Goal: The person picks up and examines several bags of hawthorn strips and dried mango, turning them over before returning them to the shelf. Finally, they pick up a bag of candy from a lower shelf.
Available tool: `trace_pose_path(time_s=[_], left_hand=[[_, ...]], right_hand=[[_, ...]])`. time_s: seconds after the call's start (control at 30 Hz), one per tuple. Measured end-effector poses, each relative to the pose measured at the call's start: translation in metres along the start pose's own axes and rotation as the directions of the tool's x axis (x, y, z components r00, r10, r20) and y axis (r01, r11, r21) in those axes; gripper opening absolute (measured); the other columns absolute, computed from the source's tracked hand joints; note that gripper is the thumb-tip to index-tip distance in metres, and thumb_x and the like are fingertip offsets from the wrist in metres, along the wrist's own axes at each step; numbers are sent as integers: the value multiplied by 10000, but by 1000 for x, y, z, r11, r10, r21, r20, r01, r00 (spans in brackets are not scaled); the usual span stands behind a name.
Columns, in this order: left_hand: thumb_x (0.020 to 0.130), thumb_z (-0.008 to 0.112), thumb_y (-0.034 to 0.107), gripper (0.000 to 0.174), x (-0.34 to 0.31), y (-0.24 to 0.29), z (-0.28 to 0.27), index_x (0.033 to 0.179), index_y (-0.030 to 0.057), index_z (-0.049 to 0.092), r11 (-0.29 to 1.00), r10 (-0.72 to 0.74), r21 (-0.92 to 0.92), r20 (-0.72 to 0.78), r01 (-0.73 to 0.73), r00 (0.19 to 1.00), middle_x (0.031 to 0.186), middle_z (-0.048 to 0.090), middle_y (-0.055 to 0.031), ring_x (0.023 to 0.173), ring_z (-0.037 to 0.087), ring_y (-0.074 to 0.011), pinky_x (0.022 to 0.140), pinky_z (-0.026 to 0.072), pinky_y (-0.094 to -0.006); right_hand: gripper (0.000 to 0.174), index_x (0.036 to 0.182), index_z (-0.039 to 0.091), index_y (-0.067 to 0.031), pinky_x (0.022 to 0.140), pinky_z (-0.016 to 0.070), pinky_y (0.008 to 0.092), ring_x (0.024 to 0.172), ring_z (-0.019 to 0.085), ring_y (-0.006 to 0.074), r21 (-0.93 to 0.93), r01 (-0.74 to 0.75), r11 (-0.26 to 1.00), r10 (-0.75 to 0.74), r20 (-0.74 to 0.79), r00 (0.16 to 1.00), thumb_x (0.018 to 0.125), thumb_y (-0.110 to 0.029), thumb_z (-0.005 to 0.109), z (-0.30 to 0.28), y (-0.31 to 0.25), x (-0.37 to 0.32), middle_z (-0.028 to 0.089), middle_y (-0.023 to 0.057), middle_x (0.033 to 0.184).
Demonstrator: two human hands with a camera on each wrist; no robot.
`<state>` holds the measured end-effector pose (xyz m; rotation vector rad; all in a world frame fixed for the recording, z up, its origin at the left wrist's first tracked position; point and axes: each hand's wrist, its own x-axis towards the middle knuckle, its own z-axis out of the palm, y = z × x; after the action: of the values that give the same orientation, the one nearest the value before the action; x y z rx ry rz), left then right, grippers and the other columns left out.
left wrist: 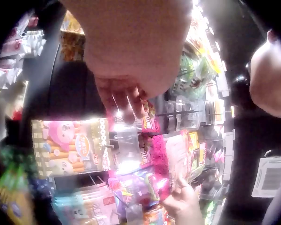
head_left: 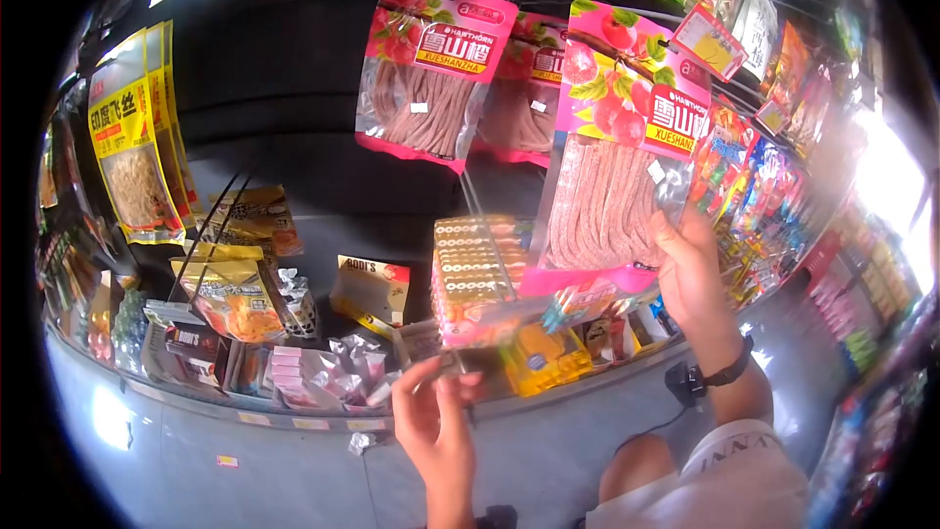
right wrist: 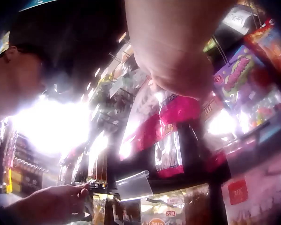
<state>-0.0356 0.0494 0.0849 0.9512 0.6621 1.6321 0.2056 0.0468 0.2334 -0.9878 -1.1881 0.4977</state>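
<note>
My right hand (head_left: 691,272) pinches the lower right edge of a pink, clear-fronted hawthorn pack (head_left: 609,198), which hangs upright with reddish strips inside. In the left wrist view that hand (left wrist: 183,202) is at the pack's (left wrist: 177,154) lower edge. My left hand (head_left: 436,426) is lower and to the left, fingers bent, thumb near the forefinger. The right wrist view shows its (right wrist: 54,201) fingertips pinching at a clear plastic label holder (right wrist: 133,186) by a rack hook; the exact contact is blurred. Two similar packs (head_left: 426,78) hang behind, left of the held one.
Yellow packs (head_left: 137,137) hang at the left. A stack of patterned snack boxes (head_left: 475,269) stands beneath the hawthorn packs, and small boxes and sachets (head_left: 328,372) line the lower shelf. Price tags (head_left: 710,42) and colourful sweets (head_left: 759,186) are at the right.
</note>
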Motion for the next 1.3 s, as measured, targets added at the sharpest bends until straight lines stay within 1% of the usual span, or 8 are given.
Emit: trace_pose_path(time_s=[0.07,0.17,0.27,0.57,0.7,1.03,1.17,1.3], left_hand=[[997,487,76,198,1,-1,0,1174,-13,482,1000,1,-3,7,-1,1000,881,656,-123,696,612,-131,671,560,-295],[997,481,70,193,0,-4,-1,1175,-7,484,1000,6,-12,13,-6,1000,879,654,-120,699,609,-126,671,563,-295],[999,478,69,190,0,-5,-1,1174,-5,486,1000,3,-29,13,-3,1000,876,655,-119,696,610,-126,672,565,-295],[996,488,74,190,1,1,-2,1169,-6,489,1000,-5,-22,9,5,1000,871,659,-116,682,615,-125,667,566,-294],[994,493,76,189,-1,1,-3,1165,-7,492,1000,-4,-12,3,4,1000,874,660,-117,682,619,-127,659,564,-293],[989,509,89,166,-13,-17,6,1124,-5,483,999,-47,-13,7,47,999,826,640,-120,679,630,-161,618,542,-283],[983,529,123,181,-35,-43,20,1093,-8,470,1000,-7,31,70,5,998,788,627,-138,639,628,-198,597,534,-298],[970,543,108,192,-66,-73,29,1088,-14,452,985,11,161,273,-57,962,743,624,-140,630,630,-193,597,520,-297]], right_hand=[[281,1184,567,-11,857,409,240,919,531,64,29,-23,999,23,4,1000,916,-79,616,2,-2,0,602,-23,1018],[390,1295,483,51,1037,381,356,1167,540,180,-23,-16,1000,18,55,998,959,-132,553,-4,2,1,579,113,1253],[289,1201,562,-6,864,404,242,925,522,61,25,-26,999,26,-8,1000,924,-79,597,-4,5,4,592,-21,1029],[272,1209,559,-9,887,421,264,977,533,68,20,-95,995,92,89,992,951,-93,565,-1,19,31,597,-9,1056],[321,1258,526,-22,956,420,297,1094,545,111,59,-128,990,123,82,989,958,-122,579,-6,49,54,596,26,1182],[302,1206,561,-22,933,434,293,1031,585,115,-6,-132,991,132,118,984,931,-134,613,-5,70,104,634,50,1148],[270,1147,612,-29,920,436,277,1005,589,94,-94,-42,995,52,105,993,908,-147,654,-26,89,138,658,35,1102],[297,1113,638,-15,871,465,275,948,616,107,-207,26,978,-1,123,992,882,-191,700,-46,87,156,679,49,1056]])
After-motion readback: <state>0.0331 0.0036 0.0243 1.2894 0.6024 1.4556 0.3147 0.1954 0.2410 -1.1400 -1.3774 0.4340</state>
